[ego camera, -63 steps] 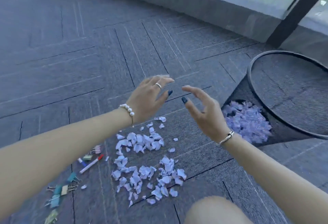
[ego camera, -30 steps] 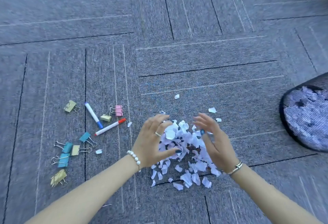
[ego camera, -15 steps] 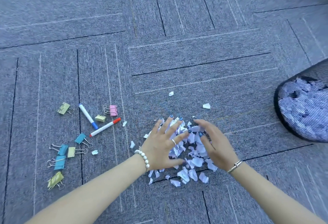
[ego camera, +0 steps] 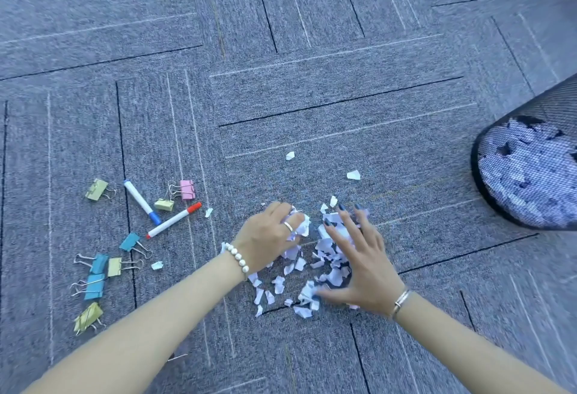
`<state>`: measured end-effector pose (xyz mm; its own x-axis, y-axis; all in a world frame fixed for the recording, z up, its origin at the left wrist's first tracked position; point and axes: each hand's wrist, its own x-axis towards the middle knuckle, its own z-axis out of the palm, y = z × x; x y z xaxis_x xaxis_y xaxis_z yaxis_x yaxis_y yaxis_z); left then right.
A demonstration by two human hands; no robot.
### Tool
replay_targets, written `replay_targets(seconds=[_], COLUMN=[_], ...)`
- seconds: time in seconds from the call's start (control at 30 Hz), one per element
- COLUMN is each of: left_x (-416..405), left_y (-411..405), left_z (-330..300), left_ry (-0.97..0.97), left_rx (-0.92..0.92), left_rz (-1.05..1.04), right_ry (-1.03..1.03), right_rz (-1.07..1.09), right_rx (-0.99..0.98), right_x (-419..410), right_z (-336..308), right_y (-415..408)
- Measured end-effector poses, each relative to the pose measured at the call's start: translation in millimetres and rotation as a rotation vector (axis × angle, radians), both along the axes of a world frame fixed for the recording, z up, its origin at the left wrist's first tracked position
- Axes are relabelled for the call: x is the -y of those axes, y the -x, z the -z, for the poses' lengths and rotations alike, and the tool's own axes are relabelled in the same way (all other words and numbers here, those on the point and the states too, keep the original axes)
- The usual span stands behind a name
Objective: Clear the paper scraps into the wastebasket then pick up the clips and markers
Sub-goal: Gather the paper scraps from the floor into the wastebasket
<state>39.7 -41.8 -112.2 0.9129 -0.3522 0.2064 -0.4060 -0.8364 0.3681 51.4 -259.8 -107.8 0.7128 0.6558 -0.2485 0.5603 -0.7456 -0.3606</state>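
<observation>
Left hand: the left hand (ego camera: 268, 237) rests on the carpet floor (ego camera: 312, 96), its fingers curled shut around a clump of paper scraps (ego camera: 296, 271).
Right hand: the right hand (ego camera: 359, 265) lies spread flat and open on the same pile, pressing scraps rather than gripping them.
Wastebasket: the black mesh wastebasket (ego camera: 527, 168) stands well apart to the right; pale scraps show through its mesh.
Done: part of the paper is judged to be already binned.
Left: the pile under the hands, 2 stray scraps (ego camera: 353, 175) beyond it, and 2 more near the markers.
Clips and markers: 8 binder clips (ego camera: 93, 281) and 2 markers, a blue-tipped marker (ego camera: 141, 201) and a red-tipped marker (ego camera: 173, 220), lie untouched on the floor at left.
Hidden: the basket's rim is cut off by the frame edge; how much paper lies beneath the right palm cannot be told.
</observation>
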Motion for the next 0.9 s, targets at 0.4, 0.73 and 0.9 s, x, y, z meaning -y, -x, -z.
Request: replay_targets(seconds=[0.4, 0.73, 0.9], left_x=[-7, -4, 15], left_y=[1, -55, -107], left_z=[-12, -73, -152], left_ry=[0.119, 0.203, 0.31], left_rx=[-0.051, -0.007, 0.002], left_rz=[-0.177, -0.077, 0.035], right_ry=[-0.294, -0.469, -0.685], right_rz=[0.124, 0.416, 0.498], right_rx=[0.143, -0.011, 0.074], right_x=[-31, -20, -2], right_z=[12, -69, -171], right_y=[-39, -76, -101])
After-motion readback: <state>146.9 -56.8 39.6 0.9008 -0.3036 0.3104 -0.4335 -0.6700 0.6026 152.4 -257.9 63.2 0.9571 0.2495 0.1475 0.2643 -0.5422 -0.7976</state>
